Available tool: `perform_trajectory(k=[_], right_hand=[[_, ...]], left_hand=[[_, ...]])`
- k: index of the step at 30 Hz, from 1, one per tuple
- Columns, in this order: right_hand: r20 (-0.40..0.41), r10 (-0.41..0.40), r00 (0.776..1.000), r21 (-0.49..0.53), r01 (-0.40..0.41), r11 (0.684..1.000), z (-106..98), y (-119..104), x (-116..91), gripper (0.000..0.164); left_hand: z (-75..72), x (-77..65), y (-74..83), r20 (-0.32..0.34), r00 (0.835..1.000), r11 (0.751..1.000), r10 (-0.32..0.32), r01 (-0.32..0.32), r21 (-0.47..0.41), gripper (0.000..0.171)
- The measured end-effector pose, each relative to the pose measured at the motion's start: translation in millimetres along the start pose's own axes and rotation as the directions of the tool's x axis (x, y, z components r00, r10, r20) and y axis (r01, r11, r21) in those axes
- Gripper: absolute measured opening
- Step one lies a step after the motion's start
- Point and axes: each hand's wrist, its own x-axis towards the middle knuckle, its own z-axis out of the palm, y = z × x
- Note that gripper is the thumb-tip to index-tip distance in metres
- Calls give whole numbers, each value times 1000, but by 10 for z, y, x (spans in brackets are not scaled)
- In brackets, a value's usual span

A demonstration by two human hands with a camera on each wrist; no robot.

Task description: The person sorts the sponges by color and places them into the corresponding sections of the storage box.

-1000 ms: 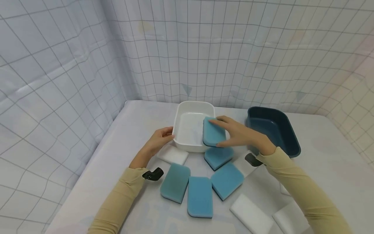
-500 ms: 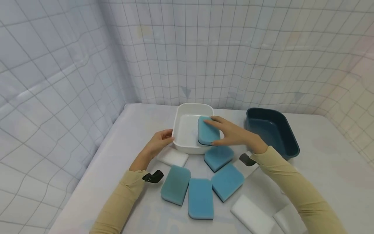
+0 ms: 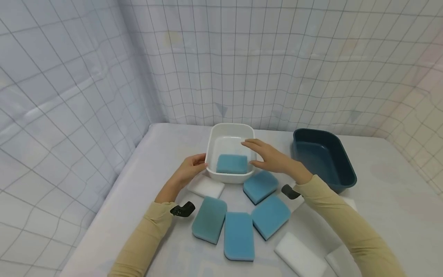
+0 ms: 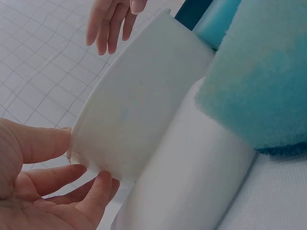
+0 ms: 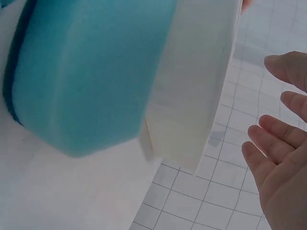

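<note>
A white plastic tub (image 3: pixel 226 178) stands at the middle back, with one blue sponge (image 3: pixel 232 164) lying crosswise inside at its near end. My left hand (image 3: pixel 187 171) grips the tub's left side. In the left wrist view, that hand's thumb is at the rim and its fingers (image 4: pixel 98 191) lie against the outer wall. Over the tub's right rim hovers my right hand (image 3: pixel 271 157), fingers spread and holding nothing; the right wrist view shows its fingers (image 5: pixel 268 153) apart from the tub. A blue sponge (image 3: pixel 260 187) with a dark underside lies just in front of the tub.
A dark blue tub (image 3: pixel 323 159) stands at the right. Nearer lie a greenish-blue sponge (image 3: pixel 209 220), two blue sponges (image 3: pixel 238 236) (image 3: pixel 271 216), and white sponges (image 3: pixel 206 186) (image 3: pixel 300 254). A grid-patterned curtain (image 3: pixel 221 69) closes off the back and sides.
The right hand has carried a blue sponge left into the white tub and let go of it; the sponge now lies on the tub's floor. The left hand has stayed at the tub's side.
</note>
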Motion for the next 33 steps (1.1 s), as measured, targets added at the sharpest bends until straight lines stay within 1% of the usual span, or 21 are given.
perform_trajectory(k=[6, 12, 18, 25, 30, 33], right_hand=[[5, 17, 1000, 5, -17, 1000, -12, -5, -60, 62], [36, 76, 996, 33, -78, 996, -23, -13, -129, 60], [46, 75, 996, 11, -75, 997, -49, -45, -215, 59], [71, 116, 991, 13, -117, 993, -51, -118, -345, 59], [71, 108, 992, -2, -108, 994, -28, -132, -426, 60], [69, 87, 994, -11, -87, 996, -25, -137, -474, 60]], left_hand=[[-10, -11, -5, 2, 1000, 1000, 19, -19, 12, 53], [15, -3, -17, 3, 1000, 1000, 7, -7, 6, 54], [-4, -11, 9, -3, 1000, 1000, 11, -11, 17, 54], [-21, 11, 21, 2, 1000, 1000, 11, -11, 25, 54], [-17, 0, 8, 20, 999, 1000, 26, -27, 16, 55], [-23, 9, -2, 25, 999, 999, 33, -34, 11, 55]])
